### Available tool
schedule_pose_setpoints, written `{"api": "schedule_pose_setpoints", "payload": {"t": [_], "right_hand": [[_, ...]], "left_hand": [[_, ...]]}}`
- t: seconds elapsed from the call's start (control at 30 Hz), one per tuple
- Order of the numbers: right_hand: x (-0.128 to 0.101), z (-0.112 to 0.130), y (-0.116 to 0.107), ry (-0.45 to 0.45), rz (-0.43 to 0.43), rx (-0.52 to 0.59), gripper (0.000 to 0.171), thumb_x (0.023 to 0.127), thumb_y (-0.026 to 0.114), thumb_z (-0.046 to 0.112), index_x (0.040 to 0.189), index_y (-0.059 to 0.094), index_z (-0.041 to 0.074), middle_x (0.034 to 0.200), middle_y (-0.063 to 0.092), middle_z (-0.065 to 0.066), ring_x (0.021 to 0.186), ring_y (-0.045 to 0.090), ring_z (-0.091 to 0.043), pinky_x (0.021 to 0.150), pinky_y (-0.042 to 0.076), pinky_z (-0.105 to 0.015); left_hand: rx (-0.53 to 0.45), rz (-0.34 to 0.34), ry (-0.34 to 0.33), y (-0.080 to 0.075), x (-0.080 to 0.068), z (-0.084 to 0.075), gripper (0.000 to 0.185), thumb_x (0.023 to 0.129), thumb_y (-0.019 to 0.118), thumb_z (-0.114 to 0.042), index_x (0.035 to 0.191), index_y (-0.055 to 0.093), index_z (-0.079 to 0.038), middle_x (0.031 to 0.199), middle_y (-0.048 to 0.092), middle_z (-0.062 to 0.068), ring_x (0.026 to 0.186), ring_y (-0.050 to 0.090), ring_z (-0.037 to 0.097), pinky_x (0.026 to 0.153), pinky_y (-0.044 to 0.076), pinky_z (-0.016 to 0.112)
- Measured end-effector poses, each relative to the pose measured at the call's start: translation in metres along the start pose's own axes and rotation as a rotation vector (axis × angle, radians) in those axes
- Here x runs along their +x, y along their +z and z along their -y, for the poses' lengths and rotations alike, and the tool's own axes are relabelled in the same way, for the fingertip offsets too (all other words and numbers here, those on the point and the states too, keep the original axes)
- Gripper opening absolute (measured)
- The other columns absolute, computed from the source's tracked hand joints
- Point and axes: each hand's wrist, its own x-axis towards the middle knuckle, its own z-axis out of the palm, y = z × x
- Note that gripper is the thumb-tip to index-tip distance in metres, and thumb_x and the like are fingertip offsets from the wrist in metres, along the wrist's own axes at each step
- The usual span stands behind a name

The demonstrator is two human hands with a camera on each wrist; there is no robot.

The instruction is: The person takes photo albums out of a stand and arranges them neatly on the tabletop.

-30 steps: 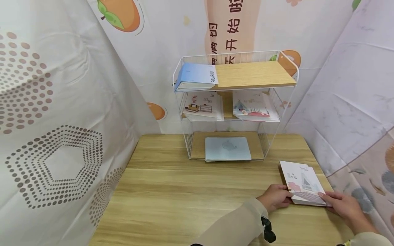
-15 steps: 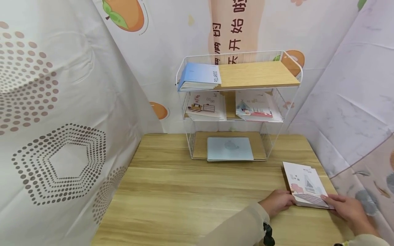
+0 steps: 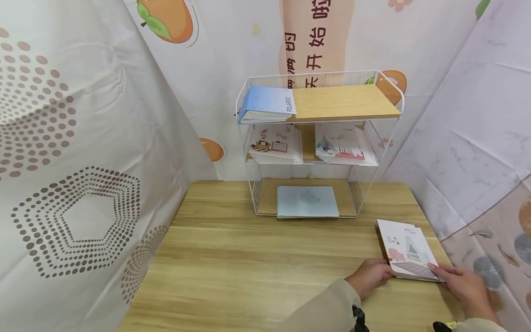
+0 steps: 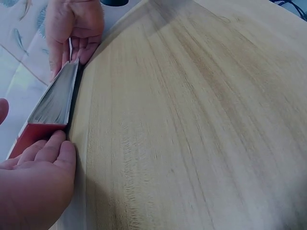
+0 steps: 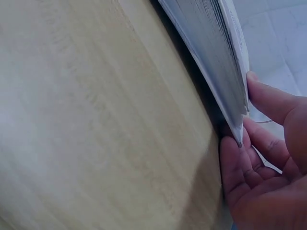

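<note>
1. Wooden desk [image 3: 257,258] carries our paperback book [image 3: 408,251] at 4 o'clock, near the edge.
2. Left hand [image 3: 369,275] and right hand [image 3: 464,286] pinch its near corners; each grip is shallow.
3. Lifted unevenly, we judge it could slip.

Matt pale wood-grain table [image 3: 257,258]; white wire rack [image 3: 319,138] with wooden shelves; paper book [image 3: 408,251], smooth printed cover.

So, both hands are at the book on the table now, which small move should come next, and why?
Probably lift the book slightly off the table. The left hand holds its near-left corner and the right hand its near-right corner, thumb on the cover and fingers under the edge, so the grip looks ready.
</note>
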Motion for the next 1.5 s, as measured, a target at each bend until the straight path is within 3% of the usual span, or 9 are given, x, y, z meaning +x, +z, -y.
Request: {"api": "schedule_pose_setpoints", "payload": {"t": [0.17, 0.3, 0.43, 0.53, 0.7, 0.8, 0.93, 1.07, 1.5], "right_hand": [[-0.004, 0.001, 0.005, -0.018, -0.027, -0.024, 0.084, 0.083, 0.082, 0.055, 0.135, 0.062, -0.008, 0.140, 0.055, -0.033, 0.066, 0.055, 0.006, 0.056, 0.053, -0.023], [-0.008, 0.003, 0.006, -0.053, -0.037, -0.031, 0.082, 0.087, 0.079, 0.054, 0.136, 0.060, -0.009, 0.129, 0.063, -0.029, 0.067, 0.054, 0.008, 0.058, 0.053, -0.022], [-0.013, 0.005, 0.007, -0.071, -0.082, -0.081, 0.079, 0.089, 0.076, 0.054, 0.134, 0.061, -0.009, 0.125, 0.067, -0.028, 0.094, 0.063, -0.018, 0.064, 0.046, -0.022], [-0.018, 0.004, 0.007, -0.081, -0.112, -0.127, 0.075, 0.090, 0.075, 0.054, 0.131, 0.063, -0.009, 0.135, 0.060, -0.033, 0.118, 0.054, -0.041, 0.074, 0.044, -0.030], [-0.020, 0.003, 0.003, -0.127, -0.141, -0.253, 0.065, 0.093, 0.069, 0.055, 0.119, 0.071, -0.004, 0.132, 0.061, -0.033, 0.121, 0.052, -0.053, 0.096, 0.037, -0.057], [-0.020, 0.001, 0.000, -0.165, -0.162, -0.309, 0.058, 0.094, 0.068, 0.054, 0.115, 0.074, 0.000, 0.130, 0.063, -0.032, 0.118, 0.053, -0.055, 0.093, 0.036, -0.058], [-0.021, 0.000, -0.002, -0.161, -0.164, -0.286, 0.058, 0.094, 0.070, 0.052, 0.116, 0.073, -0.002, 0.127, 0.066, -0.031, 0.116, 0.056, -0.052, 0.082, 0.039, -0.048], [-0.026, 0.001, -0.002, -0.134, -0.158, -0.260, 0.061, 0.094, 0.070, 0.051, 0.120, 0.070, -0.004, 0.129, 0.064, -0.032, 0.116, 0.056, -0.052, 0.080, 0.038, -0.045], [-0.034, 0.021, 0.001, -0.234, -0.136, -0.273, 0.060, 0.099, 0.064, 0.045, 0.130, 0.064, -0.007, 0.123, 0.069, -0.029, 0.112, 0.060, -0.044, 0.075, 0.041, -0.035]], "left_hand": [[-0.012, 0.016, 0.018, -0.004, 0.001, 0.002, 0.026, 0.083, 0.066, 0.008, 0.106, 0.074, -0.001, 0.096, 0.077, 0.003, 0.076, 0.060, 0.003, 0.073, 0.049, 0.018], [-0.014, 0.009, 0.001, -0.007, -0.001, 0.002, 0.033, 0.082, 0.066, 0.009, 0.114, 0.069, 0.002, 0.099, 0.075, 0.006, 0.082, 0.063, 0.008, 0.086, 0.056, 0.028], [-0.035, 0.029, -0.038, -0.012, -0.003, 0.002, 0.035, 0.084, 0.065, 0.009, 0.118, 0.067, 0.002, 0.103, 0.072, 0.008, 0.098, 0.070, 0.016, 0.105, 0.054, 0.045], [-0.041, 0.064, -0.063, -0.019, -0.005, 0.001, 0.032, 0.087, 0.064, 0.008, 0.118, 0.068, 0.002, 0.108, 0.073, 0.010, 0.108, 0.070, 0.022, 0.110, 0.050, 0.050], [-0.056, 0.088, -0.100, -0.032, -0.009, -0.005, 0.026, 0.092, 0.062, -0.003, 0.116, 0.070, 0.004, 0.112, 0.073, 0.016, 0.115, 0.069, 0.033, 0.110, 0.049, 0.056], [-0.031, 0.083, -0.097, -0.037, -0.010, -0.010, 0.026, 0.094, 0.061, -0.009, 0.113, 0.071, 0.006, 0.111, 0.073, 0.016, 0.115, 0.069, 0.035, 0.108, 0.051, 0.056], [-0.020, 0.081, -0.094, -0.038, -0.010, -0.013, 0.026, 0.094, 0.062, -0.008, 0.112, 0.071, 0.007, 0.111, 0.072, 0.015, 0.114, 0.069, 0.034, 0.107, 0.051, 0.056], [-0.018, 0.077, -0.093, -0.038, -0.012, -0.013, 0.025, 0.093, 0.062, -0.006, 0.113, 0.071, 0.007, 0.111, 0.072, 0.016, 0.115, 0.069, 0.035, 0.108, 0.050, 0.057], [-0.005, 0.175, -0.114, -0.057, -0.022, -0.034, 0.029, 0.096, 0.064, -0.016, 0.121, 0.068, -0.001, 0.121, 0.071, 0.019, 0.115, 0.068, 0.041, 0.102, 0.049, 0.068]]}}
